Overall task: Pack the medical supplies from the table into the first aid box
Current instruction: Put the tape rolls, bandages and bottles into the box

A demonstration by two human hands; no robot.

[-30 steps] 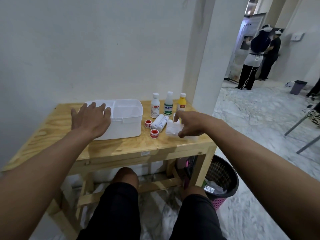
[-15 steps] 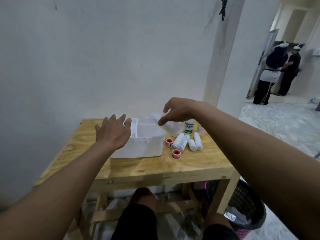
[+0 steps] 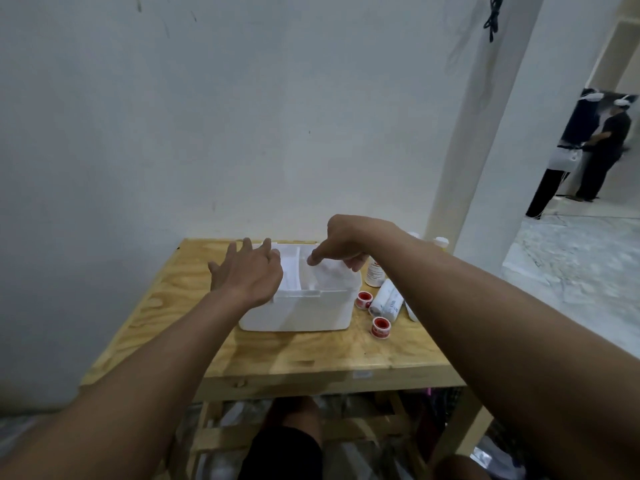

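Box one, tape rolls two; left hand flat on rim; right hand pinches packet.

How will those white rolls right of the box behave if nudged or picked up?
The white rolls lie on their sides on the table, so a sideways nudge would probably roll them. They look like wrapped gauze: likely light and squashy, not fragile. Lying side by side, they may move together.
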